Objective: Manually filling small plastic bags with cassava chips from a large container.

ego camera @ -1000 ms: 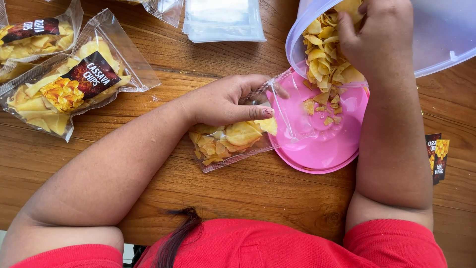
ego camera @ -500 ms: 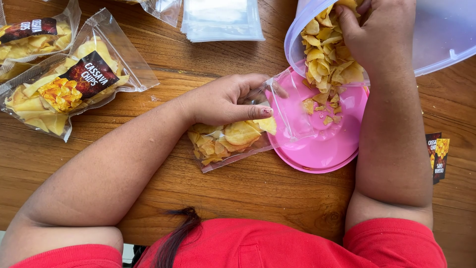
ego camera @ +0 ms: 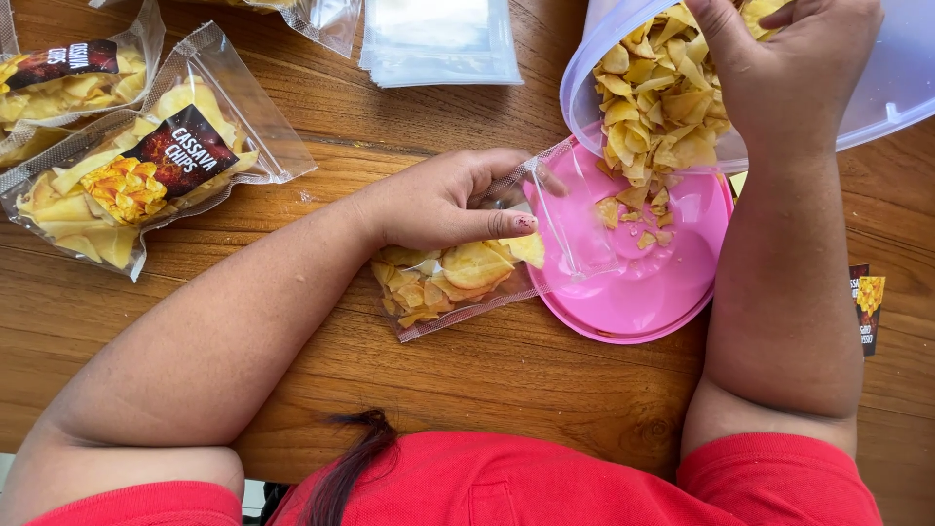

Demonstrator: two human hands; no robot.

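Note:
My left hand [ego camera: 450, 200] grips the mouth of a clear plastic bag [ego camera: 458, 284] partly filled with yellow chips, lying on the wooden table with its opening over a pink lid [ego camera: 643, 292]. My right hand [ego camera: 794, 63] reaches into a tilted translucent tub [ego camera: 886, 83] full of yellow chips [ego camera: 662, 93], its fingers curled among them. A few loose chips [ego camera: 638, 219] lie on the pink lid below the tub's rim.
Two filled, labelled chip bags [ego camera: 146, 166] lie at the upper left. A stack of empty clear bags [ego camera: 438, 39] sits at the top middle. A small dark label [ego camera: 862, 307] lies at the right edge. The wooden table [ego camera: 526, 380] stretches toward my red shirt.
My right hand has pushed a little deeper into the tub's chips. The left hand and its bag have stayed where they were.

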